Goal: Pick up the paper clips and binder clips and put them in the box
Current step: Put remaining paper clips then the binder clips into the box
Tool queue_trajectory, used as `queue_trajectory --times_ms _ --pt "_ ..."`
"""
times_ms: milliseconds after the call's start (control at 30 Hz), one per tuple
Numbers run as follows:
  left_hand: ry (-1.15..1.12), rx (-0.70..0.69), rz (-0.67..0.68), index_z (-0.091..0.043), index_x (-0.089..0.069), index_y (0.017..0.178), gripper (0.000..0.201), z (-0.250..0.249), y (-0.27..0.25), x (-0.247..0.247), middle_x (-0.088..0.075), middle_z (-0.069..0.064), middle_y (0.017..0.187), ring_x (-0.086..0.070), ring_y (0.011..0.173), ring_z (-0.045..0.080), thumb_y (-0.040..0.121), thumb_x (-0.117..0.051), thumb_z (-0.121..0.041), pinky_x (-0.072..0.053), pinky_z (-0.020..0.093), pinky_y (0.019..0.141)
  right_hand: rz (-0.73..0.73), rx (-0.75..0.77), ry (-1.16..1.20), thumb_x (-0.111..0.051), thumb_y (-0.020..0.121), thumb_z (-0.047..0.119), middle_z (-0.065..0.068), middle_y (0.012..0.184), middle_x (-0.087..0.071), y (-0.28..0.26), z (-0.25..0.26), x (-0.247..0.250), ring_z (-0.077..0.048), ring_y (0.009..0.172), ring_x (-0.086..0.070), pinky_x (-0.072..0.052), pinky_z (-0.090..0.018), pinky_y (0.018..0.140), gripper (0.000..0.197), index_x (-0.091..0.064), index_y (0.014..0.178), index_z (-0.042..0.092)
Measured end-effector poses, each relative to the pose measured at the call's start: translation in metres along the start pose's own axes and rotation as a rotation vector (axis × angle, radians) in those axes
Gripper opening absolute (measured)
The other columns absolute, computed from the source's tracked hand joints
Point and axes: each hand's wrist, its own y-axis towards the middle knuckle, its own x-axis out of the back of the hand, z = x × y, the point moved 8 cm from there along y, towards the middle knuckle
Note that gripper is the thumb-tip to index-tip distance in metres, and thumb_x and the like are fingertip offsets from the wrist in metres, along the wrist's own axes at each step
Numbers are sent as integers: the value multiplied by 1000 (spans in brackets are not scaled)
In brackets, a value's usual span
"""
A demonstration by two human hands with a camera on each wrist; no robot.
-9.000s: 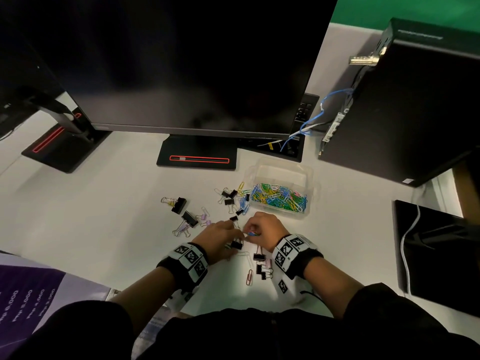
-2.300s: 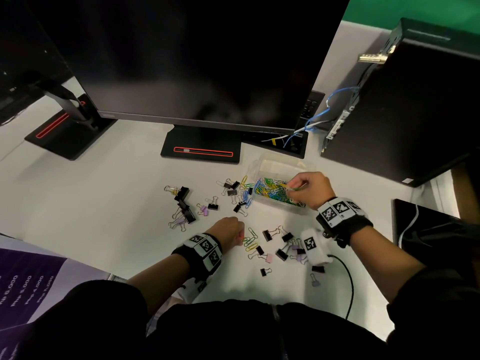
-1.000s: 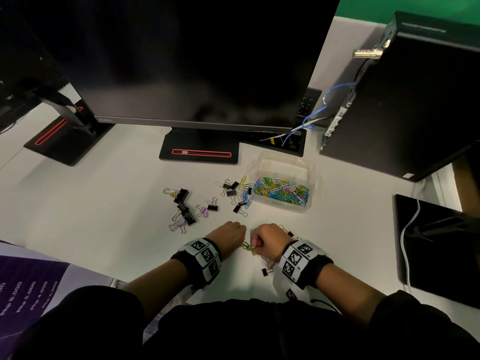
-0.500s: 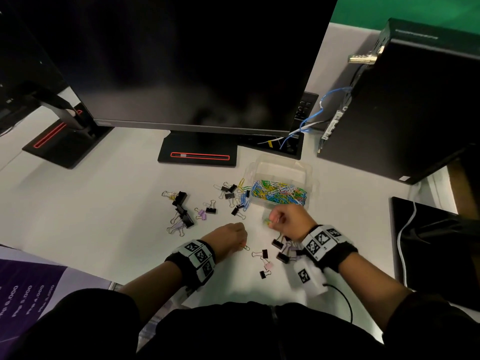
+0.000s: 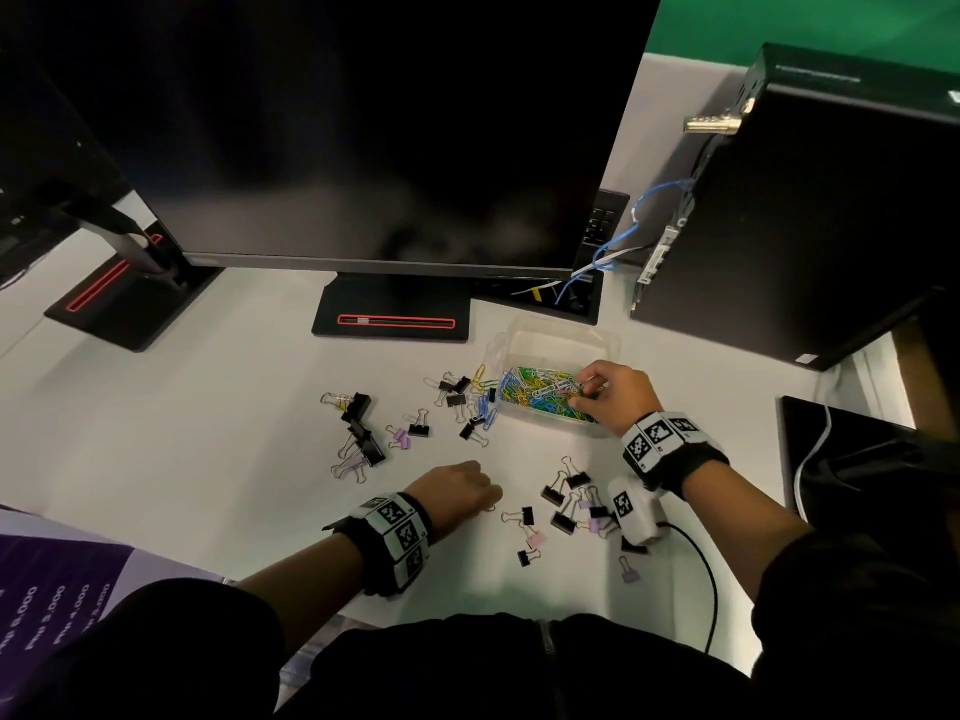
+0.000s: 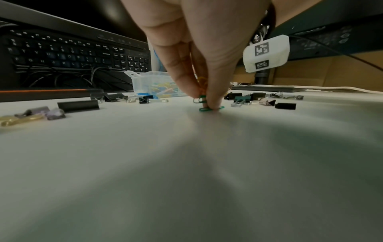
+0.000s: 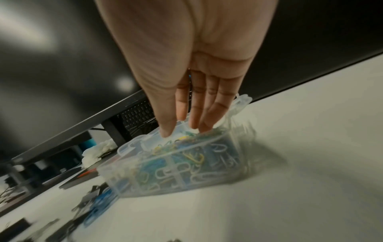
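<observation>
The left hand's [image 5: 457, 490] fingers [image 6: 187, 85] pinch green paper clips [image 6: 202, 99] against the white worktop [image 5: 208, 433]. The right hand's [image 5: 615, 394] fingers [image 7: 194, 114] hang straight and released over the clear box [image 5: 558, 350] of coloured clips, beside the monitor base [image 5: 392, 319]. Binder clips [image 5: 563, 498] lie scattered between the hands.

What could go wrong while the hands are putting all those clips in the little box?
1. The right hand is over the clear box, which looks light; a bump could perhaps tip it and spill the paper clips inside.
2. The left hand pinches several paper clips at once, with a green paper clip flat beneath; one might slip out.
3. The cable trails near the binder clips and might drag them.
</observation>
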Motion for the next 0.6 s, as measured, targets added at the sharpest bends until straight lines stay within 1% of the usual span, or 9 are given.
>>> queue_trajectory --times_ms 67,133,200,267,333,400,467,533,600 --pt "-66 100 62 -6 -59 87 10 7 3 0 -66 10 84 -59 83 26 78 -63 -2 -49 30 63 43 44 13 -79 68 18 0 73 -57 -5 3 -7 -10 58 -48 -40 -21 59 25 -65 88 12" --pt "-141 193 145 -5 -58 97 14 16 5 -5 -64 16 99 -54 97 29 88 -47 -5 -45 36 77 124 95 -37 -77 69 18 0 71 -57 -13 7 -18 -11 59 -48 -40 -19 57 18 -66 82 12" --pt "-206 227 171 -7 -60 93 14 19 8 -4 -65 14 97 -55 96 30 86 -48 -5 -45 34 78 154 136 -93 -70 73 10 -2 74 -58 -20 8 -24 -15 65 -50 -44 -25 64 8 -67 80 11" --pt "-250 234 179 -7 -62 90 13 21 12 -1 -67 12 96 -58 94 29 83 -51 -5 -44 30 76 125 161 -92 -62 75 0 -4 77 -59 -24 5 -25 -17 69 -51 -43 -27 68 13 -69 80 10" --pt "-296 254 152 -6 -63 88 10 23 17 10 -69 11 95 -60 91 27 84 -53 -8 -39 26 71 117 162 -82 -59 76 -3 -4 76 -59 -28 3 -24 -17 68 -51 -42 -27 68 17 -70 80 9" --pt "-367 267 52 -6 -64 85 9 25 27 31 -70 9 93 -62 87 23 84 -57 -12 -35 21 68 122 168 -78 -59 77 -3 -3 76 -59 -33 2 -24 -17 69 -51 -45 -27 69 17 -70 80 9" --pt "-477 292 -70 -6 -65 83 7 26 41 56 -71 9 89 -62 83 21 83 -60 -11 -42 22 72 127 175 -82 -60 78 -1 -2 76 -59 -37 2 -25 -15 70 -51 -44 -26 70 16 -71 83 9" --pt "-544 310 -188 -5 -64 80 6 26 57 78 -70 9 82 -59 76 20 82 -59 -7 -47 25 72 131 179 -90 -62 79 3 1 76 -58 -40 1 -25 -14 69 -52 -42 -20 67 13 -71 84 11" --pt "-564 341 -259 -5 -64 80 6 28 73 91 -67 7 78 -57 72 17 81 -58 -7 -44 21 69 129 164 -82 -64 79 7 2 76 -59 -39 -2 -25 -13 69 -53 -39 -12 63 10 -72 83 13"
